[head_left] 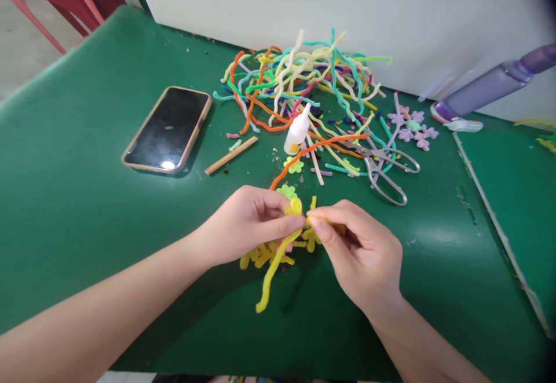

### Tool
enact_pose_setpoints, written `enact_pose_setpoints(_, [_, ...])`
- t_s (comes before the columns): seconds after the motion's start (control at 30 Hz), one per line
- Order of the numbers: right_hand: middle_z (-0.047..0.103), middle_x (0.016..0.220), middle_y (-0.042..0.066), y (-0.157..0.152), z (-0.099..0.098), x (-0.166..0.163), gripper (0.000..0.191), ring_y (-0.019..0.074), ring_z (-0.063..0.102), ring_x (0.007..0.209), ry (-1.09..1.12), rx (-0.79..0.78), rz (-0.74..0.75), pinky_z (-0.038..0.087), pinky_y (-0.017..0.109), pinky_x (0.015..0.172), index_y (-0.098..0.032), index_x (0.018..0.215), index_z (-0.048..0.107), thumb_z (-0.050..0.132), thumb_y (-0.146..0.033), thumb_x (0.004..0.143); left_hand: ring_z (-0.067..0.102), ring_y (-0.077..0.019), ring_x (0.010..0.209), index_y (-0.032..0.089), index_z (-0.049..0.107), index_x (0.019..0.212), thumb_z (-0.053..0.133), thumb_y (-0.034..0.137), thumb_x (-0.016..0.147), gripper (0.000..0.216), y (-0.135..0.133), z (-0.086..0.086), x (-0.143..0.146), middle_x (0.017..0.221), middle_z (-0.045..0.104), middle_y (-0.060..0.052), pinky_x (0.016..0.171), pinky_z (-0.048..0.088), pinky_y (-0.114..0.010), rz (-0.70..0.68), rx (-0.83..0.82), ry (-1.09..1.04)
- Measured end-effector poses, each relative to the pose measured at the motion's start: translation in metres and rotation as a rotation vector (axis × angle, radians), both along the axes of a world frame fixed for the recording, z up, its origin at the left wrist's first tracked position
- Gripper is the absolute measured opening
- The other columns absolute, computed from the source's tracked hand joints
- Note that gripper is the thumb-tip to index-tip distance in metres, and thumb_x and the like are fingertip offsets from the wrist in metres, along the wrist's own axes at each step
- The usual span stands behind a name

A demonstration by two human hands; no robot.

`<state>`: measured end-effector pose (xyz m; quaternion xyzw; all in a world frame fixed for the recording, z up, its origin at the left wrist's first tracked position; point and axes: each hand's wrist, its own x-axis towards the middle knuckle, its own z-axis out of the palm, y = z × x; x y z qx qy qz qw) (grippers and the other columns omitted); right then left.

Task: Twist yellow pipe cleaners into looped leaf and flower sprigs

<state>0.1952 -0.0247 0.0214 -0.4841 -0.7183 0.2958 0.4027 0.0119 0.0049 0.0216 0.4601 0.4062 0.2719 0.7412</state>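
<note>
A yellow pipe cleaner (278, 258) is pinched between the left hand (247, 223) and the right hand (360, 252), both closed on it just above the green worktop (87, 197). Beyond are seen a glue bottle (297, 130), scissors (384, 168), a heap of pipe cleaners (299, 79) and a phone (168, 129).

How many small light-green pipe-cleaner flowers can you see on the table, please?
2. One light-green flower lies just below the glue bottle; the other sits right above the left hand. More may be hidden under that hand or the pipe-cleaner pile.
</note>
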Motion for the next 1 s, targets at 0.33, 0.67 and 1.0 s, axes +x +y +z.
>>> enact_pose_setpoints(0.33, [0.061,0.074,-0.003,0.002,-0.007,-0.004,0.011,0.0057,0.053,0.063,0.021,0.008,0.009,0.044,0.017,0.055,-0.019,0.088,0.067,0.062,-0.01,0.084,0.056,-0.0061,0.049,0.012,0.061,0.069,0.07,0.018,0.077,0.014,-0.001,-0.006,0.001,0.055,0.062,0.002,0.047,0.043,-0.013,-0.094,0.051,0.032])
enact_pose_setpoints(0.67, [0.063,0.083,-0.003,0.001,-0.005,-0.004,0.012,0.006,0.057,0.067,0.026,-0.058,-0.01,0.047,0.016,0.057,-0.021,0.093,0.063,0.062,-0.012,0.085,0.054,-0.005,0.043,0.013,0.055,0.066,0.071,0.017,0.076,0.02,-0.002,-0.005,-0.001,0.051,0.06,0.004,0.045,0.045,-0.013,-0.065,-0.051,-0.086])
enact_pose_setpoints(1.0, [0.062,0.083,-0.001,0.002,-0.006,-0.004,0.014,0.0078,0.056,0.07,0.036,0.011,0.032,0.043,0.02,0.056,-0.02,0.086,0.063,0.063,-0.006,0.082,0.057,-0.0065,0.045,0.013,0.056,0.069,0.068,0.021,0.079,0.018,0.001,-0.017,-0.001,0.054,0.064,0.003,0.046,0.047,-0.016,-0.166,-0.054,-0.113])
